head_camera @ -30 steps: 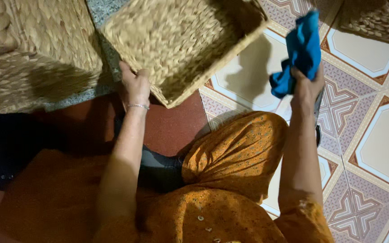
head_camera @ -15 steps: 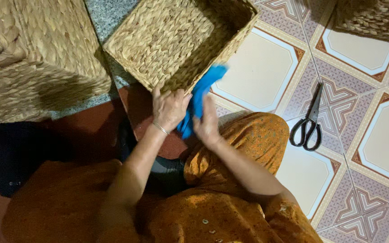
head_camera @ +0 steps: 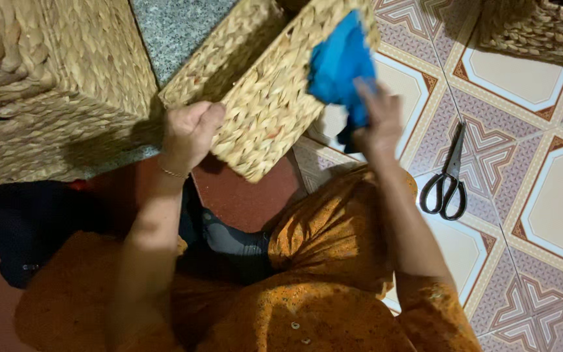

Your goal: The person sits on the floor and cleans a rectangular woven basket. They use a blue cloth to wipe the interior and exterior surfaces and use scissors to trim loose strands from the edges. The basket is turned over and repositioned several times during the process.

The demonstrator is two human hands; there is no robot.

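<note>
The left hand [head_camera: 189, 133] grips the near left edge of a tilted woven basket [head_camera: 268, 98]. The right hand [head_camera: 378, 120] clutches a blue cloth [head_camera: 339, 62] against the basket's side. Black scissors [head_camera: 449, 176] lie on the tiled floor [head_camera: 555, 215] to the right.

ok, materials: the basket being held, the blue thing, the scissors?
Basket: woven natural fibre, probably seagrass or similar; thick, matte, tan braided strands. Blue cloth in the right hand: soft fabric, matte, bunched into folds. Scissors on the tiled floor: grey blades look like metal; black loops are probably plastic, though it is hard to be sure.
</note>
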